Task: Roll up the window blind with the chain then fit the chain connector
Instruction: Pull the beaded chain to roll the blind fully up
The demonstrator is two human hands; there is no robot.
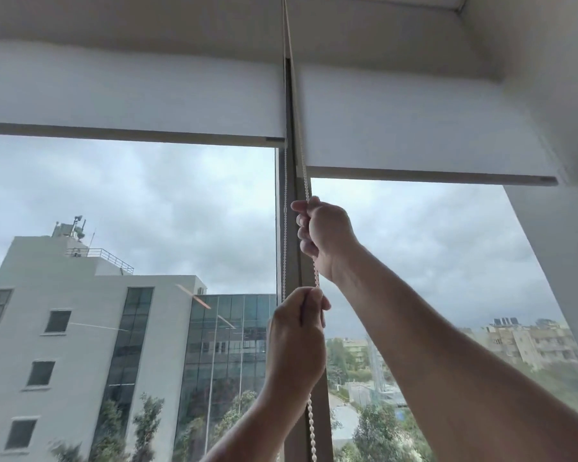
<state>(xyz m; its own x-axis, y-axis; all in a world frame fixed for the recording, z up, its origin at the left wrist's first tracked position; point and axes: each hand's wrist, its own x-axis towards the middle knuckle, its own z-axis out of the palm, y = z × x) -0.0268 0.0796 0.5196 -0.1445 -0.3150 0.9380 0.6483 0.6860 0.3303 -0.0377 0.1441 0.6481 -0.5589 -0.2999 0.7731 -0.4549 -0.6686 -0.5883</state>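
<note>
Right hand (324, 235) fisted around bead chain (303, 168), above left hand (296, 341) gripping same chain; blind (414, 128) partly raised.

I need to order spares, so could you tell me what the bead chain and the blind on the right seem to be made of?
Bead chain: small, cream-white round beads on a strand, matte rather than shiny, so probably plastic, though painted metal cannot be ruled out. Right blind: flat, opaque, matte pale grey-white sheet with no visible weave, likely coated fabric or vinyl. Its bottom bar looks rigid and smooth, perhaps painted metal or plastic.
</note>
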